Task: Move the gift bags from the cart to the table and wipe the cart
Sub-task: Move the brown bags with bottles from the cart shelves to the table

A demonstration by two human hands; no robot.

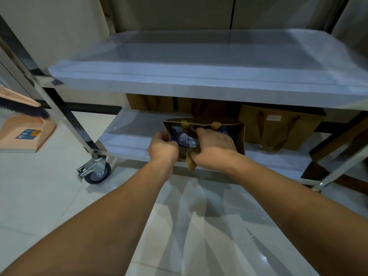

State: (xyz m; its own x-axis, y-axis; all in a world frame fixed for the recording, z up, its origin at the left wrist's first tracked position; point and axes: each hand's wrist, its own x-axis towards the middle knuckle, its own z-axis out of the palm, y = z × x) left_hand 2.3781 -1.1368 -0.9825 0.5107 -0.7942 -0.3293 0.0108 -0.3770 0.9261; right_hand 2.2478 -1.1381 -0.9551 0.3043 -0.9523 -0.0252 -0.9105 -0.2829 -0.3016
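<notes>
A steel cart (pixel 199 80) stands before me with a bare top shelf. On its lower shelf (pixel 131 134), a brown paper gift bag (pixel 240 134) stands open at the front edge, with something blue and shiny inside. My left hand (pixel 163 147) grips the bag's left rim. My right hand (pixel 216 150) holds the near rim and a brown fabric handle. Behind it stand further brown gift bags: one at the right (pixel 278 128) and two at the back (pixel 151 103), partly hidden by the upper shelf.
A pink dustpan (pixel 25 136) and a dark-bristled brush (pixel 22 106) lie on the tiled floor at the left. The cart's caster wheel (pixel 97 172) is at the front left corner. A wall stands behind the cart.
</notes>
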